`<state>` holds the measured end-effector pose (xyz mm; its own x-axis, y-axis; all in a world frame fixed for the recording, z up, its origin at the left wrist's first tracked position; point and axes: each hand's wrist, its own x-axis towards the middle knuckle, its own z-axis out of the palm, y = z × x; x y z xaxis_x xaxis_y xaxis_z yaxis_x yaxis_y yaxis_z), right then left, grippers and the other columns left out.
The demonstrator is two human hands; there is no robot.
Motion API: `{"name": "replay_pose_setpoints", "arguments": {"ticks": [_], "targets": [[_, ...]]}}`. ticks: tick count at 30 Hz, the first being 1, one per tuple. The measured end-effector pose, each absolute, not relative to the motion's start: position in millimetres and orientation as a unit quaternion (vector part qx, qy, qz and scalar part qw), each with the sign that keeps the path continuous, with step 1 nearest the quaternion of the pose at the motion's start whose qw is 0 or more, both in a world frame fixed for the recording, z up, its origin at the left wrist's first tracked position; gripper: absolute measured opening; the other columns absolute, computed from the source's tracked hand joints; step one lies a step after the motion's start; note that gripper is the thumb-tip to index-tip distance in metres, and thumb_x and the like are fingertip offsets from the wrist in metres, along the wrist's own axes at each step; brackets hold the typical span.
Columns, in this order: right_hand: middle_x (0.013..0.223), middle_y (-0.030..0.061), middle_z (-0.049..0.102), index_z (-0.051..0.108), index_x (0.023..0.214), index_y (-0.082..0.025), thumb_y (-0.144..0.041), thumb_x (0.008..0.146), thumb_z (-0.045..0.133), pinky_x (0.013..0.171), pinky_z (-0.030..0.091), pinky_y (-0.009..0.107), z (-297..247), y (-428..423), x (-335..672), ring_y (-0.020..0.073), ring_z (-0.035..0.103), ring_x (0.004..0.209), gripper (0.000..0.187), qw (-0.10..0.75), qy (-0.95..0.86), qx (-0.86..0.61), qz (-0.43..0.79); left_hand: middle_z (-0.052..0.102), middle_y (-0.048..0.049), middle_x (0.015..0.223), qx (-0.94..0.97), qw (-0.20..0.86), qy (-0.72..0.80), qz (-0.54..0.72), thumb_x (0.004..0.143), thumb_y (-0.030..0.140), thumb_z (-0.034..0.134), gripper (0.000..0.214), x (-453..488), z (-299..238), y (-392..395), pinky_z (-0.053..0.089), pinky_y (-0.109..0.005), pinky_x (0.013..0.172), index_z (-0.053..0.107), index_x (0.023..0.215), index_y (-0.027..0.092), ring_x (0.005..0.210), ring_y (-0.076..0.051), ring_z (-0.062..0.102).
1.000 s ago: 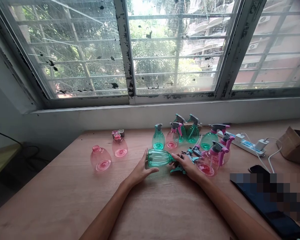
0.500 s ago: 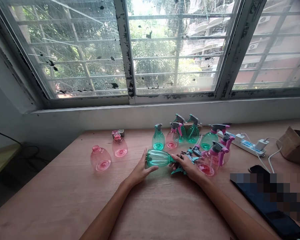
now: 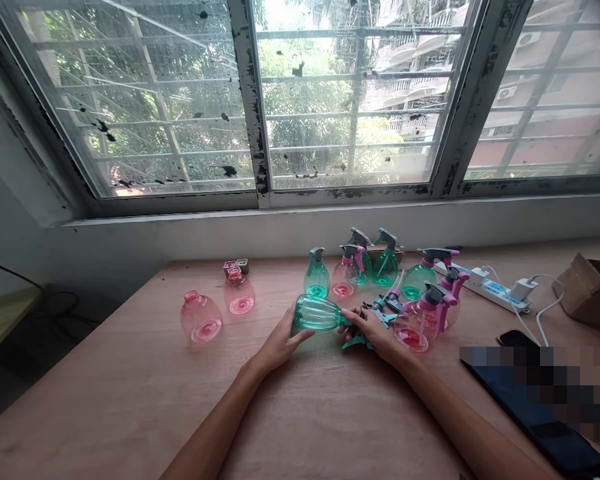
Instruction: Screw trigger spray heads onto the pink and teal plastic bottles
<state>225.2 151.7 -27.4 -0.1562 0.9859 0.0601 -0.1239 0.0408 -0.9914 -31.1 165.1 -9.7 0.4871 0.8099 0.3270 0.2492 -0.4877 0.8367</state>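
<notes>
A clear green bottle (image 3: 319,314) lies sideways above the table, its base toward the left and its neck toward the right. My left hand (image 3: 281,339) wraps round the base end, thumb along the near side. At the neck, my right hand (image 3: 369,328) is closed on a spray head, whose teal trigger (image 3: 357,342) sticks out below the fingers. The fingers hide where head and neck meet. Just past my right hand lie several loose spray heads (image 3: 387,303). A pink spray bottle (image 3: 419,325) stands close on the right.
Two headless pink bottles (image 3: 201,320) stand on the left near small boxes (image 3: 236,267). Several spray bottles with heads, among them a green one (image 3: 317,275), stand at the back. On the right are a power strip (image 3: 495,293), a paper bag (image 3: 593,293) and a dark tablet (image 3: 535,413).
The green bottle's base end and the fingers of my left hand have shifted very slightly. My right hand stays in place at the neck.
</notes>
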Motion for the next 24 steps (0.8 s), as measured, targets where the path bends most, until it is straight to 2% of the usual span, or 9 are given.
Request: {"name": "replay_pose_setpoints", "arguments": {"ticks": [2, 4, 9, 11, 16, 18, 24], "targets": [[0.072, 0.0043, 0.076, 0.064, 0.081, -0.019, -0.059, 0.079, 0.072, 0.054, 0.052, 0.028, -27.9, 152.1, 225.3, 0.016, 0.066, 0.053, 0.041, 0.498, -0.522, -0.414, 0.555, 0.048, -0.009, 0.152, 0.782, 0.37, 0.34, 0.369, 0.092, 0.043, 0.059, 0.063, -30.9, -8.3, 165.5, 0.029, -0.046, 0.119, 0.038, 0.149, 0.027, 0.14, -0.03, 0.042], [0.072, 0.0043, 0.077, 0.064, 0.081, -0.019, -0.058, 0.08, 0.072, 0.054, 0.052, 0.028, -28.3, 152.5, 225.6, 0.0157, 0.066, 0.053, 0.04, 0.498, -0.523, -0.414, 0.555, 0.05, -0.0092, 0.15, 0.784, 0.362, 0.345, 0.366, 0.092, 0.043, 0.059, 0.06, -31.1, -9.0, 166.7, 0.03, -0.046, 0.118, 0.041, 0.147, 0.027, 0.138, -0.029, 0.044], [0.073, 0.0042, 0.077, 0.064, 0.082, -0.018, -0.056, 0.082, 0.07, 0.055, 0.051, 0.027, -28.3, 151.9, 226.1, 0.0148, 0.065, 0.054, 0.038, 0.5, -0.525, -0.41, 0.554, 0.044, -0.009, 0.154, 0.782, 0.349, 0.356, 0.373, 0.087, 0.041, 0.068, 0.079, -32.1, -12.5, 168.1, 0.023, -0.045, 0.121, 0.028, 0.153, 0.028, 0.143, -0.029, 0.037], [0.073, 0.0041, 0.077, 0.064, 0.081, -0.018, -0.056, 0.082, 0.07, 0.055, 0.051, 0.027, -27.6, 151.1, 225.5, 0.0148, 0.065, 0.053, 0.038, 0.5, -0.525, -0.41, 0.554, 0.042, -0.0088, 0.156, 0.783, 0.356, 0.353, 0.369, 0.087, 0.042, 0.068, 0.08, -31.9, -10.6, 166.9, 0.025, -0.044, 0.12, 0.026, 0.154, 0.028, 0.143, -0.029, 0.037], [0.073, 0.0043, 0.077, 0.064, 0.082, -0.018, -0.056, 0.082, 0.07, 0.056, 0.052, 0.028, -27.2, 150.3, 224.7, 0.0152, 0.065, 0.054, 0.038, 0.499, -0.523, -0.411, 0.556, 0.055, -0.0096, 0.145, 0.783, 0.365, 0.346, 0.367, 0.095, 0.045, 0.054, 0.053, -30.9, -5.0, 164.4, 0.036, -0.044, 0.114, 0.046, 0.144, 0.025, 0.132, -0.029, 0.05], [0.072, 0.0041, 0.077, 0.065, 0.082, -0.018, -0.056, 0.082, 0.071, 0.055, 0.051, 0.028, -27.9, 151.1, 225.2, 0.0151, 0.065, 0.054, 0.038, 0.499, -0.522, -0.412, 0.555, 0.056, -0.0091, 0.143, 0.783, 0.362, 0.345, 0.369, 0.094, 0.045, 0.056, 0.053, -31.1, -6.2, 165.2, 0.035, -0.045, 0.114, 0.048, 0.142, 0.026, 0.132, -0.029, 0.05], [0.072, 0.0036, 0.076, 0.065, 0.081, -0.019, -0.056, 0.082, 0.07, 0.056, 0.051, 0.028, -28.7, 152.4, 226.2, 0.0154, 0.065, 0.055, 0.038, 0.499, -0.526, -0.408, 0.554, 0.037, -0.0084, 0.16, 0.78, 0.354, 0.353, 0.375, 0.087, 0.039, 0.067, 0.08, -32.4, -12.9, 168.4, 0.021, -0.045, 0.122, 0.025, 0.155, 0.027, 0.146, -0.028, 0.033]]}}
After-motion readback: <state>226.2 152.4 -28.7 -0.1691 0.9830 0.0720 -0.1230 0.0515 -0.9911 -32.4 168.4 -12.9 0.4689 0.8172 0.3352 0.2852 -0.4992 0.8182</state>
